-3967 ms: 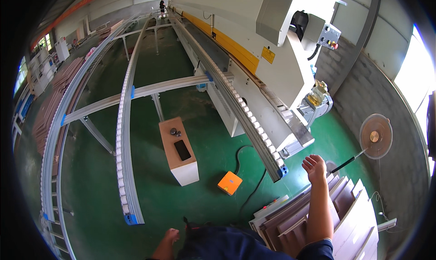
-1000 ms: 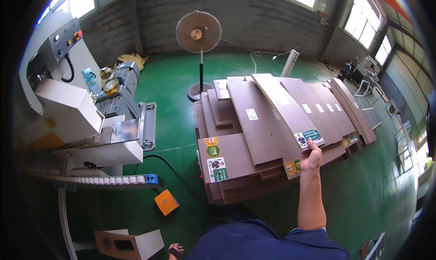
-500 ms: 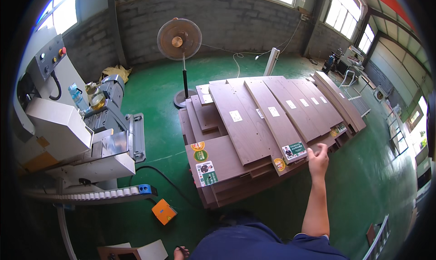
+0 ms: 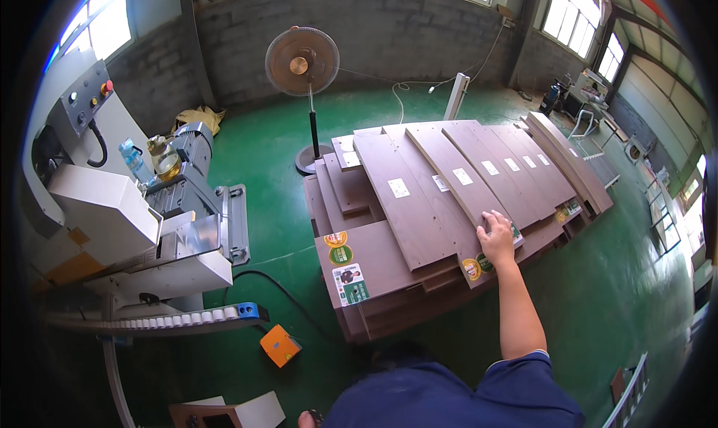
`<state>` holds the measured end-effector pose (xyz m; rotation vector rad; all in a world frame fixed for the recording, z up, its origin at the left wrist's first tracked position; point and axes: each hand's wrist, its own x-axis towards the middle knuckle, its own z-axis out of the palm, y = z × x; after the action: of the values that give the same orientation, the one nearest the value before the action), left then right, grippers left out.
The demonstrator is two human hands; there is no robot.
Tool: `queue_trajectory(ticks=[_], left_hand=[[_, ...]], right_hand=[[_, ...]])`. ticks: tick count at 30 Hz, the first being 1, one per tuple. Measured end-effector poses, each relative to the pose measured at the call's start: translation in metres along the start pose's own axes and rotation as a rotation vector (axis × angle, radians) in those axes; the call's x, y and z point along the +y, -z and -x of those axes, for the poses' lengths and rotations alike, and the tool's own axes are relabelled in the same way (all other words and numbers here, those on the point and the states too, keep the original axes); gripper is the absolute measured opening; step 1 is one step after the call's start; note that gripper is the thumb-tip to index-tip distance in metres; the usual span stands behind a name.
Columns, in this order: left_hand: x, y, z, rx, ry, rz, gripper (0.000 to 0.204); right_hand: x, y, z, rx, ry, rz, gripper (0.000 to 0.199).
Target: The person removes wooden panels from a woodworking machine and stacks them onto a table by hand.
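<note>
My right hand (image 4: 496, 241) rests on the near end of a brown wood-grain panel (image 4: 458, 175), its fingers apart and slightly bent on the top face. It covers most of the green printed label there. Whether the thumb hooks over the panel's edge cannot be told. This panel lies on a staggered stack of similar boards, several with white stickers. To its left, a lower board (image 4: 374, 256) carries round yellow and green stickers and a picture label. My left hand does not clearly show. A small patch of skin with a dark strap appears at the lower edge, too little to make out.
A pedestal fan (image 4: 301, 63) stands behind the stack. At left is a white machine (image 4: 105, 196) with a button panel and grey motor. On the green floor lie an orange box (image 4: 280, 346) and a black cable (image 4: 288, 286). A ladder-like frame (image 4: 627, 392) is at lower right.
My right hand has moved left and forward, from beside the panel's near corner onto its top, now covering the green label. The view has shifted slightly.
</note>
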<state>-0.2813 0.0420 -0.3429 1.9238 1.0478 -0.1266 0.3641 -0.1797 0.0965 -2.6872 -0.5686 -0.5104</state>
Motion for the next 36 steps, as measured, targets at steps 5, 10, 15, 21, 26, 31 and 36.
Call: queue_trajectory(ticks=[5, 10, 15, 21, 26, 31, 36], left_hand=[[-0.009, -0.013, 0.009, -0.017, -0.042, -0.051, 0.022], [0.0, -0.013, 0.029, -0.064, 0.111, 0.113, 0.022], [0.1, 0.025, 0.022, 0.154, 0.603, 1.018, 0.019], [0.038, -0.023, 0.023, 0.242, 0.812, 0.988, 0.011], [0.049, -0.043, 0.075, 0.429, 0.847, 1.199, 0.016], [0.096, -0.051, 0.136, 0.539, 0.928, 1.037, 0.019], [0.107, -0.099, 0.165, 0.699, 0.945, 1.133, 0.023]], right_hand=[[0.004, -0.011, -0.01, 0.064, -0.009, -0.049, 0.035], [0.001, -0.039, -0.018, 0.078, 0.08, -0.014, 0.036], [-0.007, -0.02, -0.01, 0.162, 0.078, -0.122, 0.034], [-0.188, -0.019, -0.004, -0.024, 0.263, -0.707, 0.028], [-0.3, -0.061, -0.004, -0.514, 0.252, -1.131, 0.026], [-0.361, -0.12, -0.017, -0.89, 0.18, -1.237, 0.026], [-0.409, -0.123, -0.002, -1.061, 0.203, -1.198, 0.029]])
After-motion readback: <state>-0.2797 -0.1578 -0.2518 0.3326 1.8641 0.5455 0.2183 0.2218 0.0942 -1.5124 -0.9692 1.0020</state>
